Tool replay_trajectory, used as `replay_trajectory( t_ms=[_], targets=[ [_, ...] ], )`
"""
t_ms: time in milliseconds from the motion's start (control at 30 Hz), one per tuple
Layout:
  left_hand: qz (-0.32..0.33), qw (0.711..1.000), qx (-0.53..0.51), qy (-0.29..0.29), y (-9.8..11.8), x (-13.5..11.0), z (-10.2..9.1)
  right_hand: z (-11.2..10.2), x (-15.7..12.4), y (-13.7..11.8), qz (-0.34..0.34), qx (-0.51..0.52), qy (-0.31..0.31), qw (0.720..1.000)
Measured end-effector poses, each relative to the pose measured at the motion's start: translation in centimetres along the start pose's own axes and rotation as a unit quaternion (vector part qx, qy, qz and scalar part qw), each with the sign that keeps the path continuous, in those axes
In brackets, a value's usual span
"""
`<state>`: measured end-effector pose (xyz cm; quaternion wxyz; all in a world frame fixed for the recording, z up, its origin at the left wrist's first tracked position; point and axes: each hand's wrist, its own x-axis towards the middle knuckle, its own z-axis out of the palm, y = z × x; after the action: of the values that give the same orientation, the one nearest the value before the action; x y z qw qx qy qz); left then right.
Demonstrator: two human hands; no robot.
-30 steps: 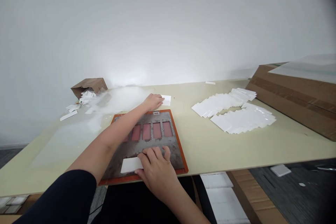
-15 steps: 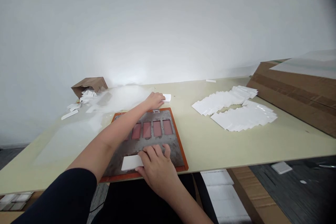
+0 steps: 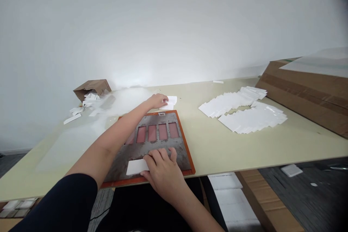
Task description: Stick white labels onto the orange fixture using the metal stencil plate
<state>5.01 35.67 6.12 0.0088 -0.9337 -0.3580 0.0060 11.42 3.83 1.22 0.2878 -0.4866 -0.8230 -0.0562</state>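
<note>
A board with an orange frame [image 3: 187, 154] and a dark grey plate [image 3: 152, 148] lies at the table's front edge. Several reddish rectangular windows [image 3: 163, 132] run across the plate, and a metal clip [image 3: 161, 113] sits at its far edge. My right hand [image 3: 164, 177] rests over the near part, its thumb and fingers closed on the end of a white card [image 3: 136, 167]. Past the far edge, my left hand [image 3: 158, 100] has curled fingers at the edge of white cards [image 3: 171, 100] on the table; fingertip contact is partly hidden.
Two fanned rows of white cards [image 3: 252, 117] lie to the right, before a large cardboard box [image 3: 307, 94]. At the far left, a brown paper bag [image 3: 94, 86] spills white pieces beside translucent plastic film [image 3: 122, 101]. A wall stands behind the table [image 3: 231, 152].
My left hand has shifted slightly left, exposing more of the white cards under its fingers. My right hand and its card have hardly moved.
</note>
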Motion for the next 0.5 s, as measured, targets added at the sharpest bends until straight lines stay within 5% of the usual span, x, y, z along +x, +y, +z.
replay_trajectory(
  t_ms=[500],
  targets=[
    [-0.016, 0.997, -0.013, -0.076, -0.39, 0.64, 0.23, -0.01, 0.03, 0.03, -0.002, -0.007, 0.007, 1.0]
  ],
)
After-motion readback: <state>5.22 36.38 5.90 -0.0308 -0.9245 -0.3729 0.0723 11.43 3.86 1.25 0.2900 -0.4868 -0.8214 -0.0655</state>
